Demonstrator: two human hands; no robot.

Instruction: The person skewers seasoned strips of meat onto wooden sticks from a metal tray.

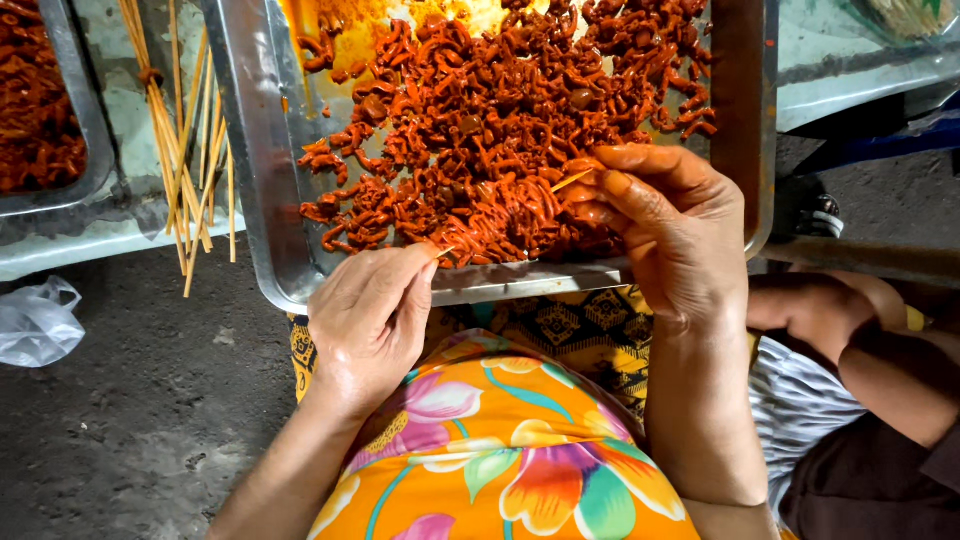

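Head cam is looking straight down, and the right hand (672, 232) is sitting over the near edge of a metal tray (262, 150), fingers curled and stained orange-red, pinching a bunch of the red-coated meat pieces (500, 120) against a thin bamboo skewer (571, 181) whose pale tip is poking out just above the fingertips. So that hand is mostly closed, gripping skewer and meat together. The left hand (372, 318) is resting just below the tray's front rim, fingers tucked in, with thumb and forefinger nipping the other end of the skewer, where a little pale point is showing at the edge of the meat. Both hands are close together, with a threaded clump of meat stretching between them along the tray's near side.

The tray is heaped with the same curly, sauce-covered pieces, with yellowish oil pooling at the far end. It's sitting partly over the person's lap, which is covered in bright orange floral fabric (500, 450).

To the left, a loose bundle of bare skewers (190, 150) is lying on a pale desk (110, 235) beside a second tray (85, 120) holding more red meat. A crumpled clear plastic bag (38, 320) is lying on the dark floor (150, 420). On the right, another person's arm (850, 330) is resting nearby, well apart from the tray.
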